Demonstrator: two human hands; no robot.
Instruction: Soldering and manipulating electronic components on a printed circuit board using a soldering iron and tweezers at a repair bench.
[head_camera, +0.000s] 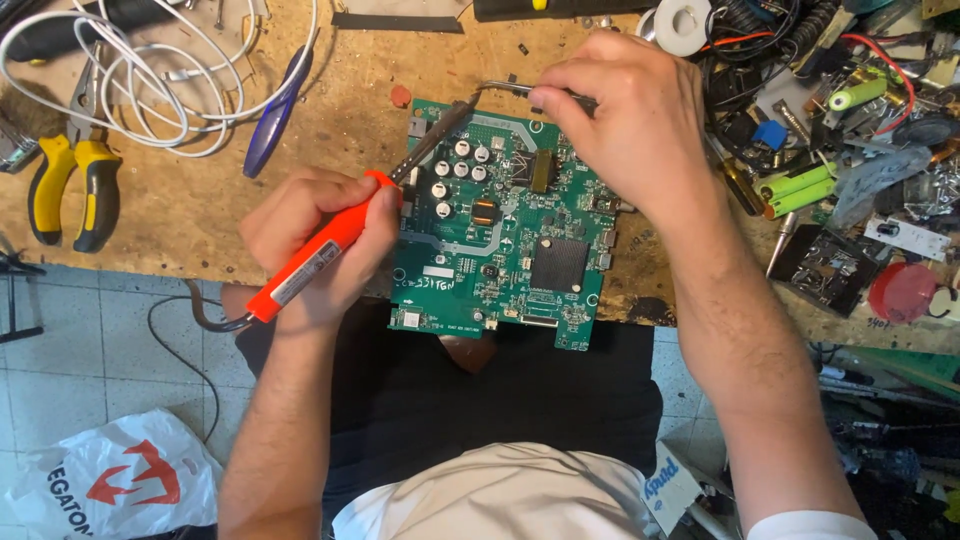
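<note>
At the far left, low on the tiled floor, I see a white plastic bag (110, 480) with a red emblem, crumpled, well clear of the hands. Above it on the wooden surface (190, 200) lie yellow-handled pliers (70, 185), a loop of white cable (150, 70) and a blue-handled tool (278, 100) — all left of the work, with bare wood between them and the board.

My left hand (315, 245) has its fingers clamped on an orange soldering iron (315, 255) that bears a white label along its grip; the forearm rises from below, the iron slanting up and right so its dark tip reaches the top left corner of the green circuit board (505, 225). The board lies flat at the near edge of the surface, its lower part overhanging my lap.

My right hand (625, 125) arches over the board's upper right, fingers pinched together on metal tweezers (510, 90) whose tips meet the iron's tip.

Right of that the surface is crowded — green cylindrical cells (800, 185), tangled wires, a red round lid (900, 290) — leaving little free room.
</note>
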